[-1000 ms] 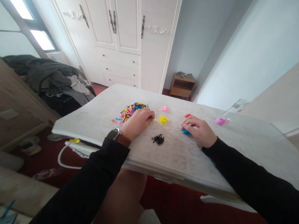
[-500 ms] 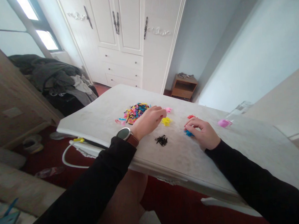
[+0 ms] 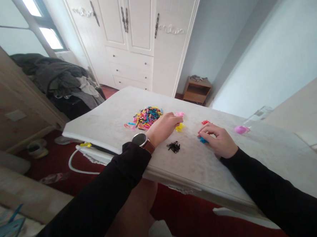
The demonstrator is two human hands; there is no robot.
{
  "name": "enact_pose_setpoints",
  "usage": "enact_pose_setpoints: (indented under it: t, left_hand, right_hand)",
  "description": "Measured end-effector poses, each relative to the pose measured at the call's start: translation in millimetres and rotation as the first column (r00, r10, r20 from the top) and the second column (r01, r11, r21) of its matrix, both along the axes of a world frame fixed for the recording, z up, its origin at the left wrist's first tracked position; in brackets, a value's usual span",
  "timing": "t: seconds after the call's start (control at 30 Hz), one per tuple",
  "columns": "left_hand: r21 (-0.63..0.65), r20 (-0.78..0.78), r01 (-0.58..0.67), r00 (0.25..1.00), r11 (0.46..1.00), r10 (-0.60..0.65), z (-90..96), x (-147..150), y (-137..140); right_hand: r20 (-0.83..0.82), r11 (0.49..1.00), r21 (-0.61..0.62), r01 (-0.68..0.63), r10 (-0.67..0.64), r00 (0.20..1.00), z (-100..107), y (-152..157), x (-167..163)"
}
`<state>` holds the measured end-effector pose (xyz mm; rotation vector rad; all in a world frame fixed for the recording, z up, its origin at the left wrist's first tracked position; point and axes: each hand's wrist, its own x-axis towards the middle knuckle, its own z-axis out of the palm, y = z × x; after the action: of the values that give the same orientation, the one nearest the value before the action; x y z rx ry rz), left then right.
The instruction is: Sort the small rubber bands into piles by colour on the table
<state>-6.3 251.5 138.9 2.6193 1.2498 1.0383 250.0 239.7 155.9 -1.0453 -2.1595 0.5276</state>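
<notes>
My left hand (image 3: 166, 127), with a watch (image 3: 139, 139) on its wrist, is closed above the table, its fingertips over the small yellow pile (image 3: 180, 128). Whatever the fingers hold is too small to make out. Behind that hand lies a large mixed heap of coloured rubber bands (image 3: 147, 116). My right hand (image 3: 217, 139) rests with fingers curled together at the blue pile (image 3: 202, 139), partly covering it. Small separate piles lie around: black rubber bands (image 3: 174, 147) nearer me, a pink pile (image 3: 180, 114) and a red pile (image 3: 205, 122) farther back.
The white table (image 3: 194, 170) carries a clear container with a pink part (image 3: 241, 129) at the right. A white cable (image 3: 78, 170) hangs off the left edge. Beyond stand a white wardrobe (image 3: 133, 59), a small wooden cabinet (image 3: 197, 90) and heaped clothes (image 3: 56, 76).
My left hand has moved a little to the right, covering more of the yellow pile. My right hand stays at the blue pile. The view has shifted slightly.
</notes>
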Motion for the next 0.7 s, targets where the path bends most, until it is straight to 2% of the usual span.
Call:
enact_pose_setpoints:
  t: [0.37, 0.7]
  left_hand:
    - [0.029, 0.055, -0.096, 0.994, 0.995, 0.094, 2.5, -1.4, -6.1]
    - [-0.054, 0.244, -0.033, 0.969, 0.998, 0.045, -0.3, -2.4, -7.3]
  right_hand:
    - [-0.004, 1.0, -0.011, -0.001, 0.001, 1.0, 2.0, -1.4, -0.7]
    - [0.011, 1.0, -0.025, -0.009, 0.009, 1.0, 2.0, -2.7, -0.6]
